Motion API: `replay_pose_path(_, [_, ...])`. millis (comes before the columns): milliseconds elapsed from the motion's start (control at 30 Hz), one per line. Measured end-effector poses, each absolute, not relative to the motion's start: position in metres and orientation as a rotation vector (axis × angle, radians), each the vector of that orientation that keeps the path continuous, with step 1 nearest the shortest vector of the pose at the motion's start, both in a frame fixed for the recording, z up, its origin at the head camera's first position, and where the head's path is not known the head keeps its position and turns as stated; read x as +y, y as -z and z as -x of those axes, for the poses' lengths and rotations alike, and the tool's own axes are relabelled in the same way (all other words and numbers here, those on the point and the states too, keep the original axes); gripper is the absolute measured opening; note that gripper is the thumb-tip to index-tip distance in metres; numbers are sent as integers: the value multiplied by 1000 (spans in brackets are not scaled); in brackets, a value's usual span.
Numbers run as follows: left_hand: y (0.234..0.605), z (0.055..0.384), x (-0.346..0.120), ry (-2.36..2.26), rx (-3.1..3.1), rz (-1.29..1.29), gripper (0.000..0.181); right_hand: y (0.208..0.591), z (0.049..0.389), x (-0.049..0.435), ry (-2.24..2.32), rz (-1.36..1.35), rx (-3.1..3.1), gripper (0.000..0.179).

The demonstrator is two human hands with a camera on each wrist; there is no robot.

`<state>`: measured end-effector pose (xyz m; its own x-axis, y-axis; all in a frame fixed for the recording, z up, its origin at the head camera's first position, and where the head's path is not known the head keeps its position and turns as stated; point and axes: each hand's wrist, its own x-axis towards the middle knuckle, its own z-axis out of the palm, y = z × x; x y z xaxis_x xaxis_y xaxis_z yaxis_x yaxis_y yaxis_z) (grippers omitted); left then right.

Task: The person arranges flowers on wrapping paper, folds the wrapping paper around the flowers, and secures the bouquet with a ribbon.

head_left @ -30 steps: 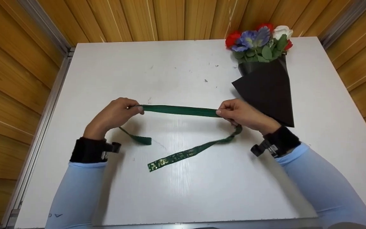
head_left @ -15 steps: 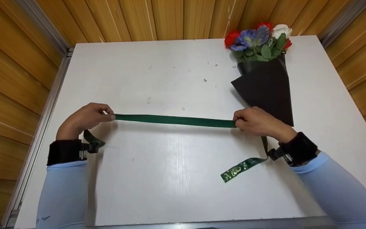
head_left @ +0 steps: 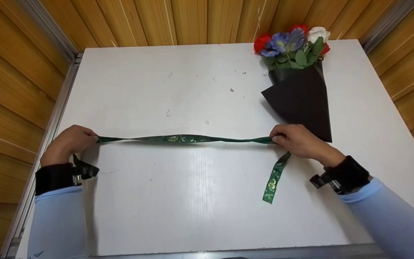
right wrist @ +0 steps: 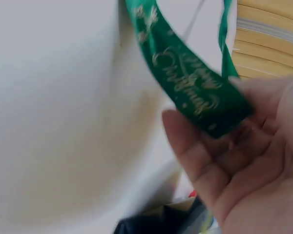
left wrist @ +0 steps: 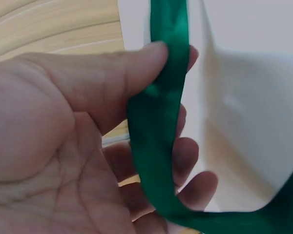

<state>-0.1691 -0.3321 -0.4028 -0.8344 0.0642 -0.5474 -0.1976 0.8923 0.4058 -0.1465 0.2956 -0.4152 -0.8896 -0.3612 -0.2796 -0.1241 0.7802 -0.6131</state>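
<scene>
A green ribbon (head_left: 192, 139) with gold print stretches across the table between both hands, twisted along its length. My left hand (head_left: 69, 142) pinches it near the left end; in the left wrist view the ribbon (left wrist: 156, 131) runs under the thumb and across the fingers. At the other side my right hand (head_left: 298, 142) grips the ribbon between thumb and curled fingers. A printed tail hangs down below that hand. Gold lettering on the ribbon (right wrist: 190, 83) shows in the right wrist view. Part of the left tail overlaps the black wrist camera.
A bouquet (head_left: 300, 97) in black paper, with red, blue and white flowers, lies at the back right, its lower end behind the right hand. The white table (head_left: 192, 216) bears small specks. Wood-panelled walls (head_left: 192, 21) enclose the back and sides.
My left hand has moved left and toward me, the right hand rightward and slightly toward me. The span of ribbon between them is longer and now twisted, showing its printed face; both tails are shorter.
</scene>
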Motion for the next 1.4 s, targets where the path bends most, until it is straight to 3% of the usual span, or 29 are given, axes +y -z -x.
replay_pose_path(167, [407,169,-337,-591,2490,111,40,420,145,295,950,201,2465,32])
replay_pose_path(300, [410,169,-335,-613,2487,139,38,430,135,288,650,473,2674,61])
replay_pose_path(367, [411,169,-333,-626,2490,149,37,436,130,283,488,665,2827,68])
replay_pose_path(533, [412,168,-328,-603,2517,132,36,449,126,272,366,966,3048,53])
replay_pose_path(767, [411,167,-326,-599,2515,128,39,456,130,268,553,911,2987,4])
replay_pose_path(967, [409,167,-327,-565,2513,90,47,456,126,264,594,833,2906,21])
replay_pose_path(1067, [410,166,-328,-558,2520,98,48,456,126,262,626,861,2921,10])
replay_pose_path(1133, [411,166,-328,-557,2519,98,48,453,126,261,751,755,2890,2])
replay_pose_path(1300, [412,166,-330,-572,2551,80,47,438,126,265,1191,238,2576,17])
replay_pose_path(1400, [414,165,-330,-620,2606,95,42,428,130,270,1227,162,2563,17])
